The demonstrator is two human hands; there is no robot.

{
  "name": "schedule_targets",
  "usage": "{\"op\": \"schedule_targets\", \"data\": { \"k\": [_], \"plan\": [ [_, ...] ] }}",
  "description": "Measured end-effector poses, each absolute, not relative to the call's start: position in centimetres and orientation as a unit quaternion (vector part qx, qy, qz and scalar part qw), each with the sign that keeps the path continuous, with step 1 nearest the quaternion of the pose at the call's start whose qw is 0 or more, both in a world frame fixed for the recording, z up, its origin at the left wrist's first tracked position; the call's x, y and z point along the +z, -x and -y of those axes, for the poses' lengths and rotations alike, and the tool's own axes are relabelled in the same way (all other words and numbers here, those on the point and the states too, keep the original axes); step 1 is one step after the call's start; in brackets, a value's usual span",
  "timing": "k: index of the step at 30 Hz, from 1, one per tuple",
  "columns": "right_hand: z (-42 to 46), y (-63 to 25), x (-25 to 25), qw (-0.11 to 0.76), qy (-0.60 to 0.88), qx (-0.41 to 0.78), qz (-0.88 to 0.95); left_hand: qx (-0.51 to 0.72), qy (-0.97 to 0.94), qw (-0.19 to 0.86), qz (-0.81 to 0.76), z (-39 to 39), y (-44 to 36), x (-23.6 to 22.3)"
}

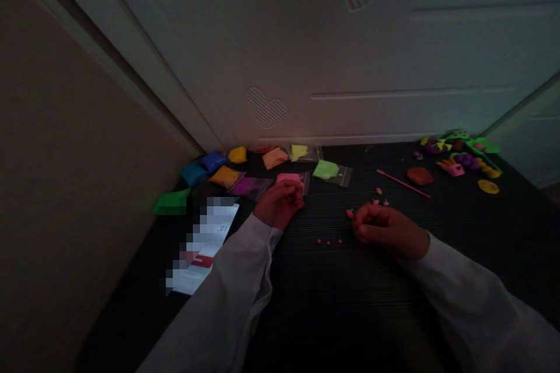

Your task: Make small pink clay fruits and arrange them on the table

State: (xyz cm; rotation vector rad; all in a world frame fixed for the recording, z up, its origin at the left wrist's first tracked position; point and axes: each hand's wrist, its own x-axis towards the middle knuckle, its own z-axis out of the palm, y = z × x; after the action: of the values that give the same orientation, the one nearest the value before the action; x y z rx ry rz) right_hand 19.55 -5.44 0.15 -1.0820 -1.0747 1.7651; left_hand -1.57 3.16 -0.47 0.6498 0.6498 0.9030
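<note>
My left hand [282,204] is curled, fingers together, just in front of a bag of pink clay [289,177]. Whatever it holds, if anything, is hidden. On the right, my right hand [385,231] is closed near the tabletop, thumb against the curled fingers; I cannot make out anything in it. A small pink clay piece with a green tip [349,213] lies by its fingertips. Behind that hand are several similar pink-and-green pieces [378,191]. Between the hands, three tiny pink clay balls [328,243] form a loose row on the dark table [324,303].
Bags of coloured clay, including light green [326,169], orange [225,176] and blue [213,161], line the back left. A lit phone [207,250] lies left. A pink stick [403,183], reddish lump [419,175] and finished-looking clay figures [467,161] are at right. A white panel [371,58] stands behind.
</note>
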Motion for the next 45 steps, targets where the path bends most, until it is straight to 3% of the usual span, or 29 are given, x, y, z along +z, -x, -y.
{"op": "schedule_targets", "data": {
  "k": [38, 45],
  "plan": [
    [5.44, -19.45, 0.07, 0.392, 0.436, 0.678, 0.442, 0.428, -0.309, 0.798, -0.289, -3.18, 1.44, -0.53],
    [5.29, -19.33, 0.56, 0.426, 0.403, 0.686, 0.430, 0.428, -0.305, 0.797, -0.297, -3.12, 1.43, -0.42]
  ]
}}
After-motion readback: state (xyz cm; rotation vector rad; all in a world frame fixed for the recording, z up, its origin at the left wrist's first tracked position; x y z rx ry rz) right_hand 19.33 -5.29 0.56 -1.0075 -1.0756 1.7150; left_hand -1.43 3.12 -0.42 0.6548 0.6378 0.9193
